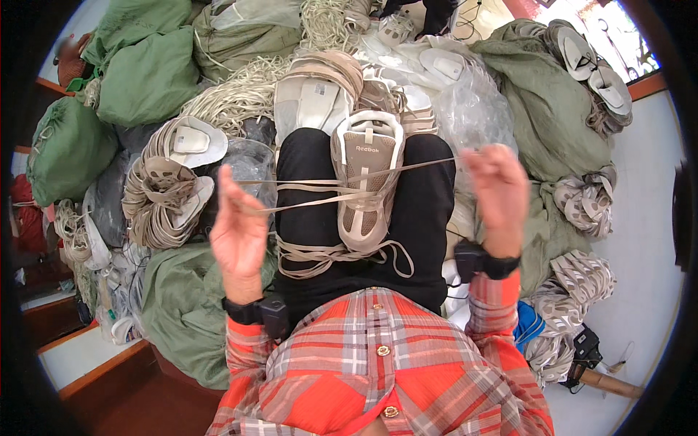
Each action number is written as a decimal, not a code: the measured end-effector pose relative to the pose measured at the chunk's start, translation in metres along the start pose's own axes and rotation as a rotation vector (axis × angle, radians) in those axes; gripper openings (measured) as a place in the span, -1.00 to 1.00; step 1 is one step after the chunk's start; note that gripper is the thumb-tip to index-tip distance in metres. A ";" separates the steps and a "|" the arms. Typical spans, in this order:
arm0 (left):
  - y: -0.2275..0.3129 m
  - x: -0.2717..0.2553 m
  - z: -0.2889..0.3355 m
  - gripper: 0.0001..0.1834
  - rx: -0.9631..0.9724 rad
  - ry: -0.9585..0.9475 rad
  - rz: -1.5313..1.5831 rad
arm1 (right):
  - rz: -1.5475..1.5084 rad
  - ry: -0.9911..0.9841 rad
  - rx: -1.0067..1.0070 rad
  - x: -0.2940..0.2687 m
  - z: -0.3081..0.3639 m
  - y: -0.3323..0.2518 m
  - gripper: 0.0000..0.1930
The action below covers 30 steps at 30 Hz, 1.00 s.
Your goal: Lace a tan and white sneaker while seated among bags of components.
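A taupe shoe upper [371, 163] with white trim lies lengthwise between my thighs, its toe end toward me. Flat beige shoelaces [313, 206] stretch across it from side to side. On the left, my left hand [243, 232] is raised, palm inward, with strands of the shoelace running to its thumb and fingers. My right hand [498, 192], lifted beyond my right thigh and slightly blurred, pinches the far end of a taut shoelace strand. More loose shoelaces [313, 261] lie tangled across my lap below the upper's toe.
Stacks of similar shoe uppers [156, 200] sit to my left. Others [316, 91] lie just beyond my knees, beside a heap of pale laces [233, 98]. Green sacks [145, 80] and clear plastic bags [472, 109] surround me. More bundled uppers [582, 280] line the right.
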<state>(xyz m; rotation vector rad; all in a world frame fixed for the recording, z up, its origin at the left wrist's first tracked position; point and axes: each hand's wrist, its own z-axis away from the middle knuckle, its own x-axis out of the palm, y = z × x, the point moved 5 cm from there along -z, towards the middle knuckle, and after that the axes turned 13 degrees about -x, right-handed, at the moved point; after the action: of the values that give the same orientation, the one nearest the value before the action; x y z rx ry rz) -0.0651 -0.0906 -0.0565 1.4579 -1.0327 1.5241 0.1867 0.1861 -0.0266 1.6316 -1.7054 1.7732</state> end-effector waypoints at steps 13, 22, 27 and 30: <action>-0.093 -0.074 -0.014 -0.75 -0.428 0.743 -0.891 | -0.083 0.052 -0.554 -0.006 0.041 -0.237 -0.97; -0.095 -0.065 -0.019 -0.86 0.269 0.547 -2.070 | 0.318 -0.047 -0.566 0.079 -0.007 -0.182 -0.70; -0.084 -0.046 -0.018 -0.90 -0.353 0.325 -0.892 | 0.626 0.023 -0.620 0.065 -0.024 -0.161 -0.71; -0.062 -0.017 -0.014 -0.87 0.011 0.348 -0.622 | 0.532 -0.088 -0.440 0.041 -0.035 -0.160 -0.69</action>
<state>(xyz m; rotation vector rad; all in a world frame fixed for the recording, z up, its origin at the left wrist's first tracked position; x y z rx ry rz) -0.0123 -0.0550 -0.0706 1.2935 -0.3157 1.2532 0.2710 0.2441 0.1070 1.1503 -2.5241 1.3559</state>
